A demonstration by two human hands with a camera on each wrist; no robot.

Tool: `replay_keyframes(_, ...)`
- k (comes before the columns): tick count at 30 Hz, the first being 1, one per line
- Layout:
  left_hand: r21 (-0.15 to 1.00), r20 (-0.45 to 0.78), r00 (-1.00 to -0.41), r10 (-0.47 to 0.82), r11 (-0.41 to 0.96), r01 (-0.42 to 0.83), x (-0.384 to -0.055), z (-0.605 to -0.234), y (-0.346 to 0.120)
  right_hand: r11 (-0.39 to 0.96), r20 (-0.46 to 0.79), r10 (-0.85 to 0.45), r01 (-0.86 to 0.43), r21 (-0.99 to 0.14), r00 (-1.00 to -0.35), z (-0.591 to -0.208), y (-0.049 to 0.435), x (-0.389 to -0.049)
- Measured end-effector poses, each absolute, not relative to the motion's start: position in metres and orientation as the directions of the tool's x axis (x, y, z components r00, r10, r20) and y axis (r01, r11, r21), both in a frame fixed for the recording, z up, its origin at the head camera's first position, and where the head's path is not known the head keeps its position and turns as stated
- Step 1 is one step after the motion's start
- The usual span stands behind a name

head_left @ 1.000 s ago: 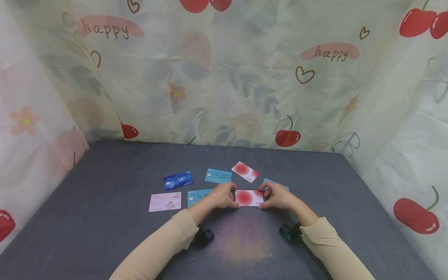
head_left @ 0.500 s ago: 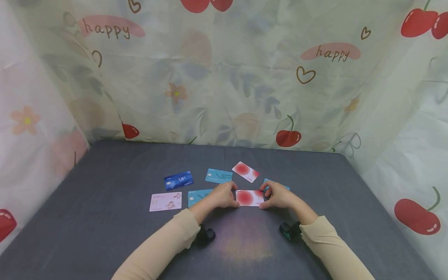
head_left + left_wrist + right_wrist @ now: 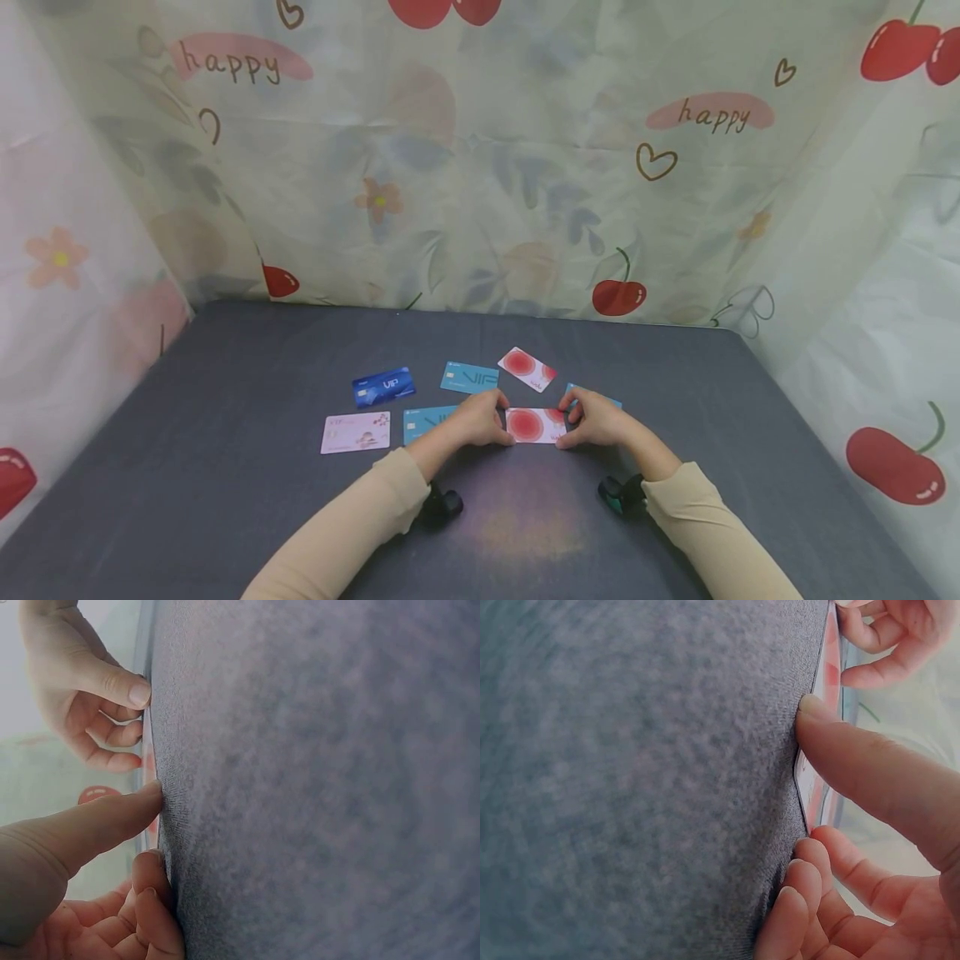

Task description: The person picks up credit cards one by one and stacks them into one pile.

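Note:
A white card with red circles lies lengthwise between my two hands on the dark cloth-covered table. My left hand grips its left end, thumb at the near corner and index finger at the far one. At the opposite end, my right hand grips it in the same way. In the left wrist view the card shows as a thin strip past the left thumb. The right wrist view has the card edge-on, with the right thumb at its near edge.
Behind are a dark blue VIP card, a light blue VIP card and a tilted red-circle card. A pink card lies left. My hands partly cover two more light blue cards. A patterned curtain hangs behind the table.

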State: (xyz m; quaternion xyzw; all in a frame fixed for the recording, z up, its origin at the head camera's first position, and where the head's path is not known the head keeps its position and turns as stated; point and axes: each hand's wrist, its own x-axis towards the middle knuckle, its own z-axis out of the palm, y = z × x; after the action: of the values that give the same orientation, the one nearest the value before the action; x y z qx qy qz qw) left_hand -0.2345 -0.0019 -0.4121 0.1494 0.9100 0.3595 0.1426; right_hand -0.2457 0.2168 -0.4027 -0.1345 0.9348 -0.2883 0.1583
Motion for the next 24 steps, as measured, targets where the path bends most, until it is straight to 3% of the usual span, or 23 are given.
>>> replay_keyframes(12, 0.711, -0.155, -0.918, 0.364, 0.686, 0.153, -0.2341, -0.4116, -0.0011, 0.777, -0.24, -0.318, -0.106, -0.621, -0.917, -0.4038, 0.2167, -0.2461)
replay_keyframes(24, 0.71, -0.136, -0.931, 0.338, 0.689, 0.146, -0.2322, -0.4111, 0.0027, 0.761, -0.203, -0.341, -0.143, -0.632, -0.918, -0.4041, 0.2173, -0.244)
